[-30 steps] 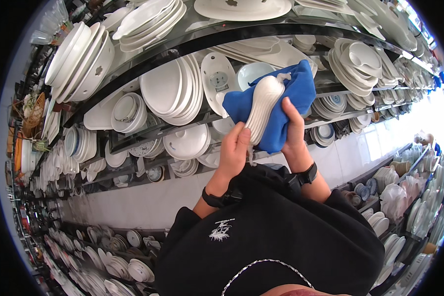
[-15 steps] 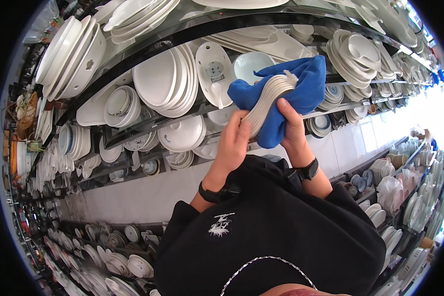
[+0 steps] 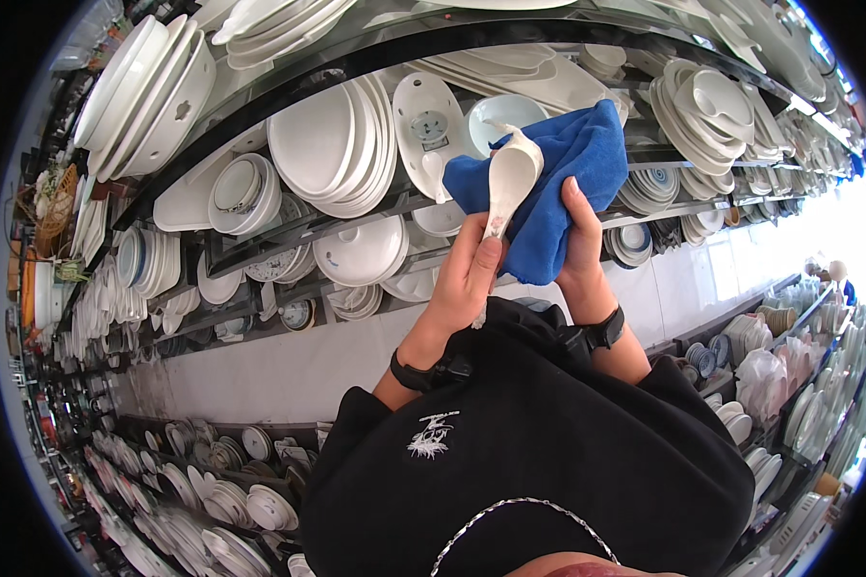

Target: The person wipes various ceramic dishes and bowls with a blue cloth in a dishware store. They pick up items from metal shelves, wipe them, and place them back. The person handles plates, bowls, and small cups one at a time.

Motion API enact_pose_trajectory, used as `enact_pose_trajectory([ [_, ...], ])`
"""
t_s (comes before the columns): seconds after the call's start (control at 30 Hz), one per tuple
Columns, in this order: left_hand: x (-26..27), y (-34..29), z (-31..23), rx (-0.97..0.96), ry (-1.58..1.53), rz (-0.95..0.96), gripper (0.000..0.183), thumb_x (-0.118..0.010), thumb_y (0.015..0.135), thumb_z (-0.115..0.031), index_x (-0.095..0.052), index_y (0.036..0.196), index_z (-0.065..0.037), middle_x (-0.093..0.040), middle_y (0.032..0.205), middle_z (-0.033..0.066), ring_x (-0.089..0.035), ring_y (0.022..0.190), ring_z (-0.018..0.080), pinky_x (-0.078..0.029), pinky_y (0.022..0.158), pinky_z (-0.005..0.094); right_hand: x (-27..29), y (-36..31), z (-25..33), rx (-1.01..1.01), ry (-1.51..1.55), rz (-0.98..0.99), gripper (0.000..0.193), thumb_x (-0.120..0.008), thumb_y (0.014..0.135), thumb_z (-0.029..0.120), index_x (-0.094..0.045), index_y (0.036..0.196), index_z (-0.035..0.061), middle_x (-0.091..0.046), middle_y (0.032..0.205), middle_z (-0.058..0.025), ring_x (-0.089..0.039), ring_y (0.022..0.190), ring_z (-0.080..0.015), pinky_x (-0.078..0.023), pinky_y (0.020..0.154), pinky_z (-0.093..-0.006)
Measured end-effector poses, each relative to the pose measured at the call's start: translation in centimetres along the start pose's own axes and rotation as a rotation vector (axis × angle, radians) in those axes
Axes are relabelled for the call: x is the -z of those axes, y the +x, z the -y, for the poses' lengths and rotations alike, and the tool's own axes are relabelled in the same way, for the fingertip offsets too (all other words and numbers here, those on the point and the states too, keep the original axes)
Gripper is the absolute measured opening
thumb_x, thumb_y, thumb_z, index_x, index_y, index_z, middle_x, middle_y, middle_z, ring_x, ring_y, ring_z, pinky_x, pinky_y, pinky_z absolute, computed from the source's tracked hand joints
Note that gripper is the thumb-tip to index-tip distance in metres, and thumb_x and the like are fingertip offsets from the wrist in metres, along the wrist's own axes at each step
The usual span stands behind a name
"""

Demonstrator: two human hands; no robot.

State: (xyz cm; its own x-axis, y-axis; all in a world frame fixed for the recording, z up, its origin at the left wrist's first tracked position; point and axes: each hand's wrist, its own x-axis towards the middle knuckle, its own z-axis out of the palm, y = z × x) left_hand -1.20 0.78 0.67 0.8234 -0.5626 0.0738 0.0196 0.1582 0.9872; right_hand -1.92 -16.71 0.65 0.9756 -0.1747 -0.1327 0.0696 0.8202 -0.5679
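Observation:
Upright before my chest is a nested stack of white soup spoons, the top spoon's bowl facing me. A small floral mark shows on its handle. My left hand is closed around the handles, thumb on top. A blue cloth is bunched behind and to the right of the spoon bowls. My right hand grips that cloth, its thumb pointing up along the front. Most of the right fingers are hidden behind the fabric. The spoons underneath are mostly covered by the top one.
Glass shelves with black edges run across in front of me. They carry stacked white plates, an oval dish with a spoon, a pale bowl and a lidded pot. More crockery stands low at both sides.
The spoon stack has turned in my left hand, from its ridged side edge to the top spoon's open bowl. My right hand keeps the cloth beside it.

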Motion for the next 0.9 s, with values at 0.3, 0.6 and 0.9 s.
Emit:
enact_pose_trajectory([
  [0.3,0.4,0.1,1.3,-0.017,-0.049,0.024,0.067,-0.036,0.106,-0.061,-0.052,0.128,0.000,-0.055,0.086,0.0011,-0.048,0.064,0.0063,-0.040,0.057,0.0222,0.0,0.0,-0.5,0.000,0.031,0.030,0.047,-0.068,0.097,0.031,-0.053,0.129,0.0001,-0.068,0.113,-0.0128,-0.070,0.098,-0.0224,-0.058,0.089,-0.0364],
  [0.6,0.2,0.7,0.1,0.110,0.033,0.041,0.063,-0.037,0.109,-0.053,-0.049,0.136,0.003,-0.061,0.116,0.0066,-0.057,0.101,0.0127,-0.047,0.088,0.0286,-0.4,-0.9,-0.4,0.038,-0.104,0.038,0.054,-0.071,0.095,0.027,-0.050,0.137,-0.0002,-0.064,0.122,-0.0111,-0.065,0.108,-0.0217,-0.054,0.094,-0.0362],
  [0.9,0.2,1.3,1.2,0.106,-0.429,-0.012,0.069,-0.042,0.108,-0.050,-0.038,0.150,0.005,-0.056,0.137,0.0149,-0.057,0.123,0.0226,-0.047,0.103,0.0352,-0.6,-2.1,0.1,0.042,-0.435,-0.035,0.055,-0.076,0.089,0.027,-0.052,0.130,-0.0008,-0.065,0.115,-0.0128,-0.067,0.098,-0.0235,-0.058,0.086,-0.0347],
])
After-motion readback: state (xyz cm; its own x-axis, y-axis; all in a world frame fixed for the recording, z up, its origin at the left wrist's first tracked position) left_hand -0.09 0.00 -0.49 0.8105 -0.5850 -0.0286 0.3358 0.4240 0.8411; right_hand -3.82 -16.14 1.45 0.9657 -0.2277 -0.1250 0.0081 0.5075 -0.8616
